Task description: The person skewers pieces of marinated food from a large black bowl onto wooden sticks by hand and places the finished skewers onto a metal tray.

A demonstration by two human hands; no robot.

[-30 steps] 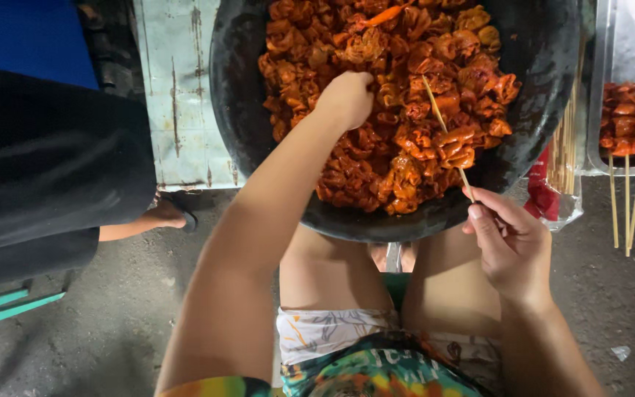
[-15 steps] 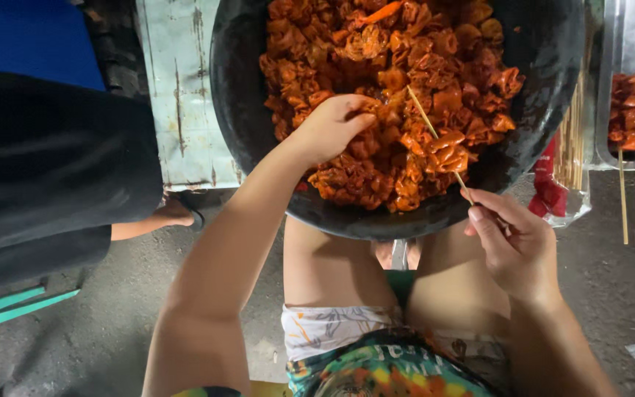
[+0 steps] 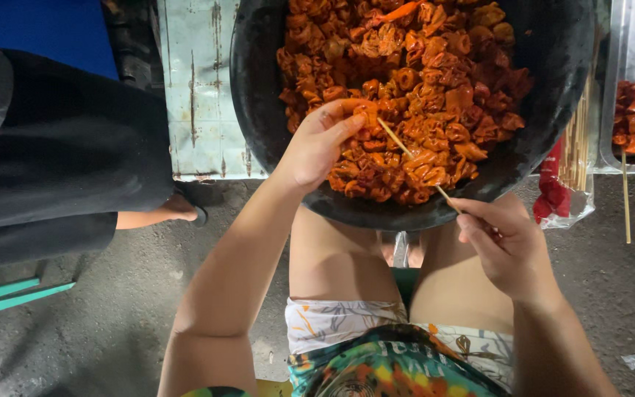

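Our left hand (image 3: 317, 147) pinches a curled, glossy orange meat piece (image 3: 361, 112) between thumb and fingers, right at the tip of a thin wooden skewer (image 3: 413, 158). Our right hand (image 3: 505, 246) grips the skewer's other end in closed fingers; that end is hidden inside them. Both meet over a wide, dark, round pan (image 3: 259, 110) heaped with wet, wrinkled meat, its top cut off. At right, a tray (image 3: 615, 95) of loaded sticks is partly out of view.
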